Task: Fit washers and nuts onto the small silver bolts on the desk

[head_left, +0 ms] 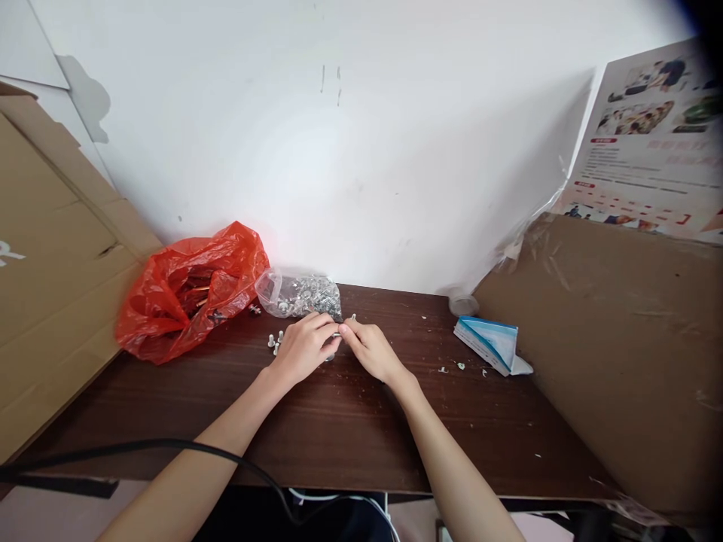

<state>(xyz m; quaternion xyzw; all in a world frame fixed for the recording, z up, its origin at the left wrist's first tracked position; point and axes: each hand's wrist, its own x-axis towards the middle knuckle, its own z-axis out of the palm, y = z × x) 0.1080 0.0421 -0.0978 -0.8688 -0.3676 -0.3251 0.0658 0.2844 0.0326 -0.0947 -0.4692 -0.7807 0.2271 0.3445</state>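
Note:
My left hand (308, 342) and my right hand (370, 346) meet over the middle of the table, fingers closed in a pinch. Between their fingertips shows a small shiny metal piece (337, 334), mostly covered, so its exact kind is unclear. Beside my left hand stand several small pale screw-like parts (272, 340). Just behind my hands lies a clear plastic bag (308, 292) full of small metal hardware. Another small whitish piece pokes up by my right fingers.
An open red plastic bag (169, 301) with brownish pieces inside sits at the left, near a cardboard box (56, 248). On the right are a blue-and-white packet (489, 342), a round clear container (463, 302), small scraps (462, 366) and another carton (615, 324). A black cable (169, 444) crosses in front.

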